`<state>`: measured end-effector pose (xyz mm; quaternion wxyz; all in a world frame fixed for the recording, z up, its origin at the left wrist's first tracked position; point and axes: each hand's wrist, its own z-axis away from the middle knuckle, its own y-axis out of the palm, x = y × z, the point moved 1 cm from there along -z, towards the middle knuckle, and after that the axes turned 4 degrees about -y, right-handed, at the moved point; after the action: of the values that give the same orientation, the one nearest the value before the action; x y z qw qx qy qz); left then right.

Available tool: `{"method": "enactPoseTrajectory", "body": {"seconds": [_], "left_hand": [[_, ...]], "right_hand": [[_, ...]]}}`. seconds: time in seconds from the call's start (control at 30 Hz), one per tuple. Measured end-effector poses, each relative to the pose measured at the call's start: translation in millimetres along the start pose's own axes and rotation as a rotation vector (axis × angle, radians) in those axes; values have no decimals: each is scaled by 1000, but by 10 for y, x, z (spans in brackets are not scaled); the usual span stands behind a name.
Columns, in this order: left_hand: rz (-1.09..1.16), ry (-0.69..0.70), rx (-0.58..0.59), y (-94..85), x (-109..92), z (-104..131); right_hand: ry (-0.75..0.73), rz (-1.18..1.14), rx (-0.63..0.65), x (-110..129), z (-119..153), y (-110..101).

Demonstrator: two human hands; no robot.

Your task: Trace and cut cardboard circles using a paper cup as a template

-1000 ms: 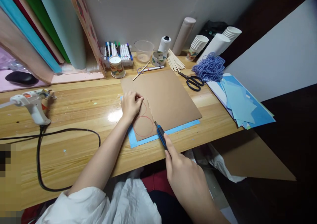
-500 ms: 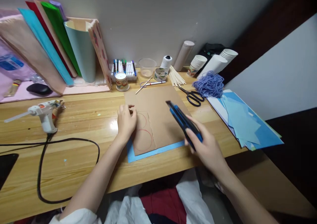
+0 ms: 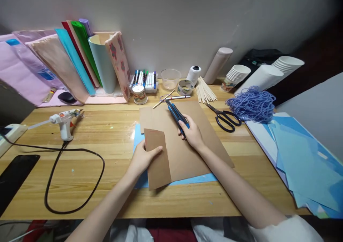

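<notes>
My left hand (image 3: 144,157) grips a small rectangular cardboard piece (image 3: 158,167) by its left edge, thumb on the face turned toward me; it is tilted up off the table. Wrapped around a black and blue utility knife (image 3: 177,117), my right hand (image 3: 190,132) is over the large brown cardboard sheet (image 3: 190,156), the knife's tip pointing away from me. Under that sheet lies a blue sheet (image 3: 198,179), its edge showing at the front and left.
Black-handled scissors (image 3: 225,120), purple yarn (image 3: 252,104) and blue paper sheets (image 3: 302,156) lie to the right. Wooden sticks (image 3: 205,90), tape (image 3: 185,87) and markers (image 3: 144,79) stand behind. On the left are a glue gun (image 3: 64,122), its looping cord (image 3: 103,167) and a phone (image 3: 18,177).
The small cardboard piece, earlier flat with red circles showing, is now separate and lifted in my left hand. My right hand has moved left and forward with the knife. The view has shifted.
</notes>
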<state>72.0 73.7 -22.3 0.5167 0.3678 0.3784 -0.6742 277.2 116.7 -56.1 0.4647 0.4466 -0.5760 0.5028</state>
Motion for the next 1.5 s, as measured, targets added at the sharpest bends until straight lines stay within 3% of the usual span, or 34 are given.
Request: {"method": "enactPoseTrajectory", "body": {"seconds": [0.13, 0.23, 0.33, 0.57, 0.77, 0.9, 1.03, 1.13, 1.23, 1.4, 1.5], "left_hand": [[-258, 149, -55, 195, -167, 14], [-383, 207, 48, 271, -283, -2], [-375, 174, 138, 297, -345, -7], [-235, -28, 132, 142, -267, 87], [-327, 49, 144, 161, -237, 64], [-421, 120, 291, 8, -405, 65], [-816, 304, 447, -367, -545, 105], [-1084, 469, 330, -515, -525, 67], [-1257, 768, 180, -449, -455, -22], [-1389, 1181, 429, -224, -398, -82], [-1324, 1395, 434, -178, -529, 31]], "right_hand": [[3, 60, 14, 11, -7, -20], [-5, 53, 25, 14, -13, -32], [-14, 49, 28, 5, -11, -42], [3, 42, 7, -28, -25, -39], [10, 47, -1, -30, -33, -28], [47, -81, 28, -8, -39, -55], [81, -232, 36, 3, -65, -89], [71, -281, 34, -3, -94, -99], [76, -335, 30, 25, -119, -149], [10, -402, -31, 367, -36, -572], [-107, -341, -128, 739, 213, -1007]]}}
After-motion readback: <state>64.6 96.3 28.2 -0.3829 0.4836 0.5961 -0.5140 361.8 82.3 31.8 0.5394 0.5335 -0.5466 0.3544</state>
